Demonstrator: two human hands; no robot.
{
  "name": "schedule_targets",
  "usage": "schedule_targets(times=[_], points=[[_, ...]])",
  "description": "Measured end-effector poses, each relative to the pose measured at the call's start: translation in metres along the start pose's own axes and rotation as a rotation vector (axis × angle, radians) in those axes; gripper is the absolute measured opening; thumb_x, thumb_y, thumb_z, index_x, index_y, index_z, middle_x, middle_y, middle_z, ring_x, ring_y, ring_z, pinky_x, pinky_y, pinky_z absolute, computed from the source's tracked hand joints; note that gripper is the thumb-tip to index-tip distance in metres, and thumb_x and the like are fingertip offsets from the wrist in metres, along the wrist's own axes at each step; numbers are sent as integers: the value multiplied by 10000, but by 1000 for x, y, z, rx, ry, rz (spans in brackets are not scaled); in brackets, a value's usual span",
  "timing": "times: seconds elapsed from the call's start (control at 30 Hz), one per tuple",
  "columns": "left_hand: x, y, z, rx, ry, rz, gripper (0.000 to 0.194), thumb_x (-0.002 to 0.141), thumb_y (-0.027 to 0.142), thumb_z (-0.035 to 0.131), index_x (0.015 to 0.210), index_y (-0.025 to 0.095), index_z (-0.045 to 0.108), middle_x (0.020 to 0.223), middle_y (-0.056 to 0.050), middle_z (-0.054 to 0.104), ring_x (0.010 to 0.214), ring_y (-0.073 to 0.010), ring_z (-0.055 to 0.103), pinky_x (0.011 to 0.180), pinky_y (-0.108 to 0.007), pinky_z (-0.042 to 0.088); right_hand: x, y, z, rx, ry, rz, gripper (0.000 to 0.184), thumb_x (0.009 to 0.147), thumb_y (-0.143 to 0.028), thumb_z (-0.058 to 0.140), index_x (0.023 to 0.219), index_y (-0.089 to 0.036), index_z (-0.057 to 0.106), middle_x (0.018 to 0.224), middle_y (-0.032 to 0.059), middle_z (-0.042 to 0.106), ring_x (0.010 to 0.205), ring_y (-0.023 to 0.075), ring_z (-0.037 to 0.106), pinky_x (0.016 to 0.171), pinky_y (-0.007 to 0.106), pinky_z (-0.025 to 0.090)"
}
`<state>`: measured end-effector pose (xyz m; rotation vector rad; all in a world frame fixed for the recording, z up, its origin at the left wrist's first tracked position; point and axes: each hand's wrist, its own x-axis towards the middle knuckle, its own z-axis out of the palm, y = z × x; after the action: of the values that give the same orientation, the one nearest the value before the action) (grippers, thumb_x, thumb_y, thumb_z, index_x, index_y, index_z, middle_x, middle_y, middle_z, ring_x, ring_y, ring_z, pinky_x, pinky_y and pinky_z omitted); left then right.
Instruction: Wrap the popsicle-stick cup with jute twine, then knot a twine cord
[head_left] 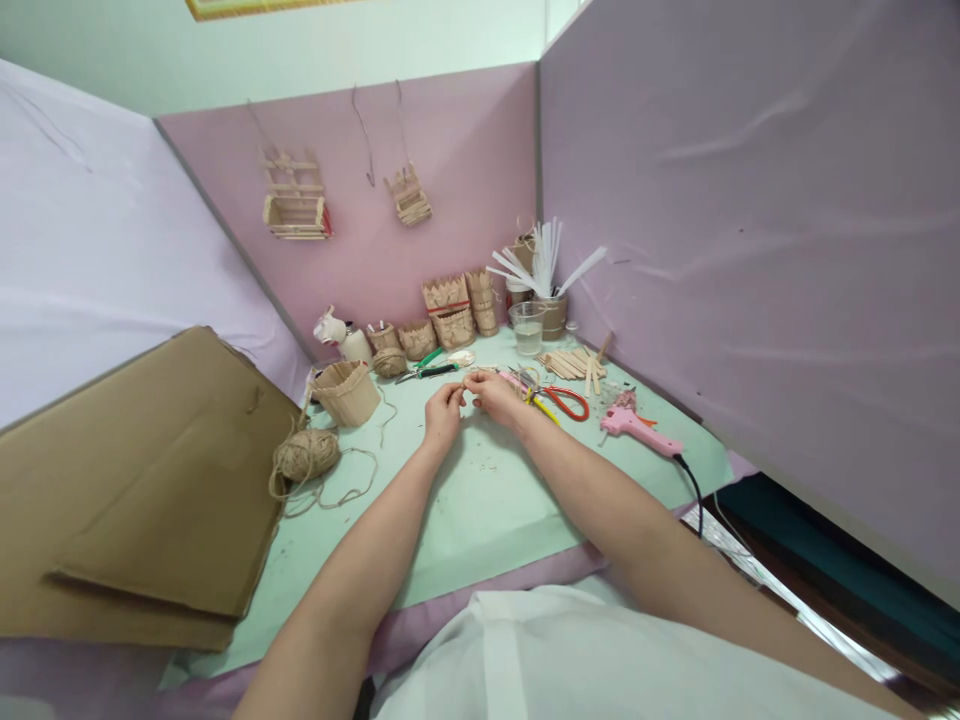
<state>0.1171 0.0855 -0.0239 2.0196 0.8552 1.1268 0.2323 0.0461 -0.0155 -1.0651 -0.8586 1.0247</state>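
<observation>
Above the middle of the green-covered table [480, 500], my left hand [444, 408] and my right hand [491, 393] meet, fingertips pinched close together. Something small and brownish seems to be between them, too small to name. Right beside my right hand lie scissors [571, 403] with orange-red handles and a yellow pen-like tool [546, 408]. Green-and-black handled pliers [427, 372] rest just beyond my left hand. To the left stands a round container of wooden sticks [349, 395], open at the top, with a loose strand of twine next to it.
A ball of twine [307, 455] and big cardboard sheets [150, 500] occupy the left. At right are a pink glue gun [637, 428] with a black cord and a pile of wooden sticks [571, 363]. A clear cup [527, 330] and several stick-built containers [454, 325] line the back.
</observation>
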Motion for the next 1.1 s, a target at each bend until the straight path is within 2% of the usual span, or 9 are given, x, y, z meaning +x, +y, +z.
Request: schedule_targets(times=[0.2, 0.5, 0.7, 0.87, 1.1], points=[[-2, -3, -1, -14, -18, -12, 218, 793, 272, 465, 838, 165, 649, 624, 3, 569, 616, -125, 504, 630, -237, 396, 1, 2, -2, -51, 44, -5, 136, 640, -290, 618, 666, -179, 545, 633, -37, 512, 582, 77, 426, 526, 201, 315], [-6, 5, 0, -27, 1, -30, 234, 789, 336, 486, 790, 159, 640, 624, 2, 572, 613, -123, 505, 612, -230, 393, -1, 0, -1, -90, 97, -8, 125, 659, -292, 607, 702, -181, 571, 659, -22, 551, 560, 68, 444, 507, 188, 338], [-7, 4, -1, -42, 6, -36, 248, 768, 358, 534, 816, 145, 653, 706, -17, 631, 611, -115, 510, 604, -230, 395, -1, 1, -1, -90, 74, -24, 141, 642, -293, 625, 707, -180, 569, 649, -28, 531, 538, 68, 431, 488, 192, 319], [-7, 3, -3, 1, 18, -26, 264, 780, 370, 517, 751, 146, 654, 651, -8, 613, 588, -112, 487, 587, -227, 374, 0, 3, -1, -102, 35, -17, 161, 645, -321, 627, 706, -188, 561, 652, -34, 518, 564, 79, 438, 495, 194, 336], [-7, 6, -3, -6, 23, -29, 256, 785, 351, 492, 741, 152, 648, 611, 3, 573, 582, -113, 470, 580, -221, 364, -2, 2, 0, -131, 49, -62, 128, 661, -296, 606, 722, -193, 560, 673, -35, 551, 586, 83, 469, 523, 196, 355]])
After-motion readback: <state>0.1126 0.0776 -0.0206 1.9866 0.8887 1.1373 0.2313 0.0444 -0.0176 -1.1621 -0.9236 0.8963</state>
